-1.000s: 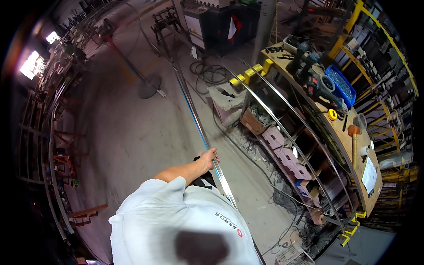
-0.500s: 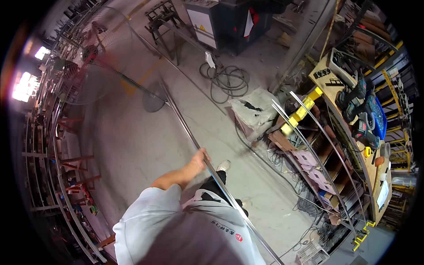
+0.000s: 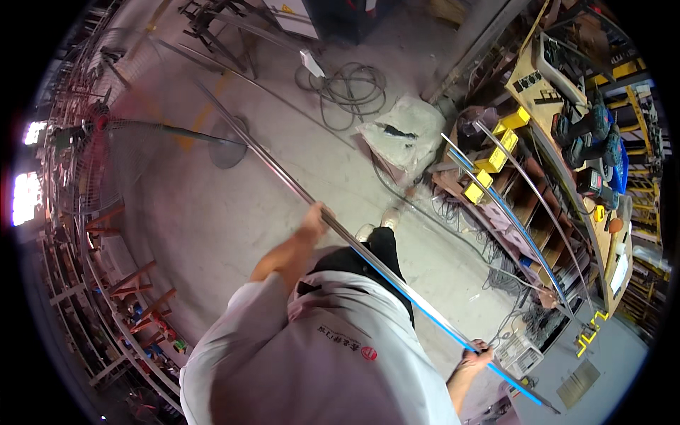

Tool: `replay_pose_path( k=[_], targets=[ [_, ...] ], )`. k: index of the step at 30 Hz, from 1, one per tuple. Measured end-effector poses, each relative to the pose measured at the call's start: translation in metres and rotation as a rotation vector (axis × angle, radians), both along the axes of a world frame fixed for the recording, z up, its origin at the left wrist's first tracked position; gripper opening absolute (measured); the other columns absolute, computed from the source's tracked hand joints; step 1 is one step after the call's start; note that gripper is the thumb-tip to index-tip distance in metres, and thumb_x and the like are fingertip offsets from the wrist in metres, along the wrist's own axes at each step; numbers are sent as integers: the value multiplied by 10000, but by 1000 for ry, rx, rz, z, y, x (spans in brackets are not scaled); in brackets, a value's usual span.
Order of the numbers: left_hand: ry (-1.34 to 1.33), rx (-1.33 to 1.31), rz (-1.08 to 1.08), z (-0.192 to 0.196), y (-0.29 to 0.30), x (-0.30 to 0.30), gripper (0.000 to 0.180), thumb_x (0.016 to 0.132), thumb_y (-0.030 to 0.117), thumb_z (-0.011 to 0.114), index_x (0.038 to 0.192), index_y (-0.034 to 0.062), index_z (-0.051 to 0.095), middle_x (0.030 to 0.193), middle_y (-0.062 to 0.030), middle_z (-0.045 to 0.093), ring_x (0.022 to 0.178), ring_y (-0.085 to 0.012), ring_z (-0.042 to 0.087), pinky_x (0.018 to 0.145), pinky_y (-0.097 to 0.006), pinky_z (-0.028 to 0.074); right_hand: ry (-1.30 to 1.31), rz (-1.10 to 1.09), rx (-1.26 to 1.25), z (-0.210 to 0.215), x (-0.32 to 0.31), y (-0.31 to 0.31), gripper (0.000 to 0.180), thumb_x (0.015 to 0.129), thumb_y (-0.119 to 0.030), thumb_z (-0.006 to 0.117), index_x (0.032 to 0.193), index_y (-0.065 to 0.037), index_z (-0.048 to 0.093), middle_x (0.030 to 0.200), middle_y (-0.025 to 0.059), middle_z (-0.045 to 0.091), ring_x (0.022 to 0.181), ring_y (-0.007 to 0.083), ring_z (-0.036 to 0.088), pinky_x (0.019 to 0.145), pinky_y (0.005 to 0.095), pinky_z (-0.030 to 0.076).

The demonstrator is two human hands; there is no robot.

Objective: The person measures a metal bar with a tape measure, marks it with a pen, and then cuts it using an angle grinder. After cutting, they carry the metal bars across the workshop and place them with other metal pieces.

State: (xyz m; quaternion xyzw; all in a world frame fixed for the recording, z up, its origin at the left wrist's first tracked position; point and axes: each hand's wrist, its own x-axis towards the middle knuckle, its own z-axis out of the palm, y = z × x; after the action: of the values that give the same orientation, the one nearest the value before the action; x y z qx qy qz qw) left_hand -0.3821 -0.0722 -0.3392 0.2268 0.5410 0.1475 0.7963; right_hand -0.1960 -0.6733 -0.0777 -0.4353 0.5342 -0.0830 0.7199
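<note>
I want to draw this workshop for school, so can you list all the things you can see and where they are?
long metal bar: one, silvery with a blue edge, running from upper left to lower right, carried above the floor
standing fan: one, dark, at the left, its round base on the floor
coiled cable: one, grey, on the floor at the top
white sack: one, crumpled, on the floor beside the rack
metal rack: one, with yellow end caps, at the right, holding more long bars
power tools: several, dark green, on the workbench at the right
concrete floor: grey, all around
left hand: gripping the bar's middle
right hand: gripping the bar near its lower end
</note>
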Motion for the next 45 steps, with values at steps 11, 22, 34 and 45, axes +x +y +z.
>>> replay_pose_path(
  k=[11, 22, 34, 45],
  targets=[
    [190, 437, -157, -71, 177, 22, 58, 846, 114, 590, 840, 74, 631, 779, -44, 582, 693, -192, 552, 632, -374, 462, 228, 93, 130, -214, 14, 83, 480, 1056, -466, 265, 873, -65, 455, 718, 57, 492, 691, 199, 499, 784, 408, 498],
    [523, 910, -1282, -91, 217, -56, 331, 789, 165, 617, 1088, 21, 610, 1085, -198, 636, 1041, -403, 592, 893, -479, 500, 470, 236, 370, -551, -14, 568, 314, 989, -293, 473, 1078, -22, 605, 1021, 99, 662, 937, 251, 635, 922, 430, 526],
    [663, 801, -1408, -132, 273, -70, 279, 727, 85, 652, 991, 3, 611, 968, -171, 629, 933, -369, 598, 809, -467, 514, 778, 1234, -169, -770, -2, 851, 331, 943, -355, 582, 1109, -69, 580, 992, 136, 631, 839, 342, 636, 751, 510, 540],
    [718, 711, -1409, -136, 303, -56, 280, 706, 64, 642, 978, 7, 616, 950, -164, 636, 908, -371, 613, 773, -463, 525, -356, 2212, -1647, -845, 80, 853, 198, 851, -135, 564, 1033, -61, 588, 1042, 132, 612, 1017, 329, 585, 857, 435, 474]
  ],
)
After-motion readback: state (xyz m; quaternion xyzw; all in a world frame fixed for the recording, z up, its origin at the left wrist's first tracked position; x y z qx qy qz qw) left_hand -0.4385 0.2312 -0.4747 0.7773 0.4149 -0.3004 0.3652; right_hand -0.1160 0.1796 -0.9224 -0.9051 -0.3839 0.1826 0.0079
